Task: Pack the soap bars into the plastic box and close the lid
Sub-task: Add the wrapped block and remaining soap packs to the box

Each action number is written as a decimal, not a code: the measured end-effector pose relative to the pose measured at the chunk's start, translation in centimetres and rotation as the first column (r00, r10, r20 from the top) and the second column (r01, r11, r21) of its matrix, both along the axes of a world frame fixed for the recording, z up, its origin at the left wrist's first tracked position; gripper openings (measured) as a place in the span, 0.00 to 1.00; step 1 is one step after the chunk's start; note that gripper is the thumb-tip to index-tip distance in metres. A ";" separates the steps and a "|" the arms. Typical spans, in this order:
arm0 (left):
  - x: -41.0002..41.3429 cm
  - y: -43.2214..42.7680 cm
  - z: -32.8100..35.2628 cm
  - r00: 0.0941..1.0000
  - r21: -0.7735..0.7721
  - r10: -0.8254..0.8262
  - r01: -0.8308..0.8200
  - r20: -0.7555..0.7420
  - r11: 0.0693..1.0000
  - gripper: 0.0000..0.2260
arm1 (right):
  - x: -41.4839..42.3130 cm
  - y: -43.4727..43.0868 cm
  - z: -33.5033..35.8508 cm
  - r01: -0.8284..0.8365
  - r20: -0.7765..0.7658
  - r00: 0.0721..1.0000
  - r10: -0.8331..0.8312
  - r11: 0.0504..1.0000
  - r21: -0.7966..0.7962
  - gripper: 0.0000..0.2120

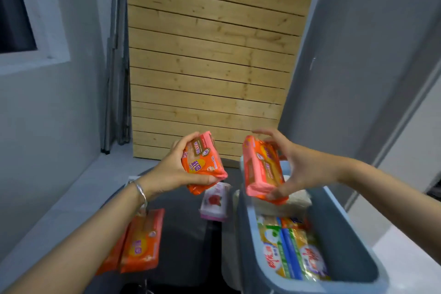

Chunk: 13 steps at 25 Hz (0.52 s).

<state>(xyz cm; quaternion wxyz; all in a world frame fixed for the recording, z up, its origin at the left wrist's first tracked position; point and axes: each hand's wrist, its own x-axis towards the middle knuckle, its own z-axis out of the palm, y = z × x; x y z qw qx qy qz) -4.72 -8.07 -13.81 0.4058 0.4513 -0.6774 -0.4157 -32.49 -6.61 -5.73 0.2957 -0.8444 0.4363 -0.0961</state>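
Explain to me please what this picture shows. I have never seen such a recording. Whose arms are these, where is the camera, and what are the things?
There is no machine here. A person wears one camera on the head, looking forward and down, so you see that person's own arms.

The left hand holds an orange soap pack. The right hand holds a pink-and-orange soap pack above the blue-grey plastic box. Green-and-yellow packs already lie inside the box.

On the dark surface to the left lie more orange packs and a white pack with a rose picture. No lid can be identified with certainty.
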 end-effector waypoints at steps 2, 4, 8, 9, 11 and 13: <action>-1.8 1.6 -0.1 1.000 0.044 -0.001 0.001 -0.004 0.999 0.50 | -2.6 2.1 -0.9 0.021 -0.097 0.995 -0.020 1.000 0.009 0.52; -3.0 2.7 -0.1 1.000 0.071 -0.006 0.008 -0.030 0.997 0.50 | -4.1 3.3 -2.3 0.038 -0.233 0.972 -0.037 0.999 0.002 0.52; -4.6 4.1 0.6 0.998 0.097 0.010 -0.004 -0.063 0.995 0.47 | -3.6 4.2 -5.9 0.019 -0.368 0.930 -0.004 0.999 0.036 0.51; -4.8 4.3 0.9 0.998 0.099 0.010 -0.004 -0.061 0.995 0.49 | -3.0 4.2 -6.8 0.003 -0.366 0.931 0.005 1.000 0.022 0.51; -5.2 4.7 1.3 0.999 0.087 0.017 -0.013 -0.046 0.996 0.52 | -1.9 4.2 -8.2 -0.022 -0.349 0.937 0.014 1.000 -0.019 0.50; -5.6 4.9 1.4 1.000 0.055 0.015 -0.014 -0.002 0.998 0.51 | -2.1 4.1 -8.7 0.000 -0.284 0.959 0.000 1.000 0.001 0.47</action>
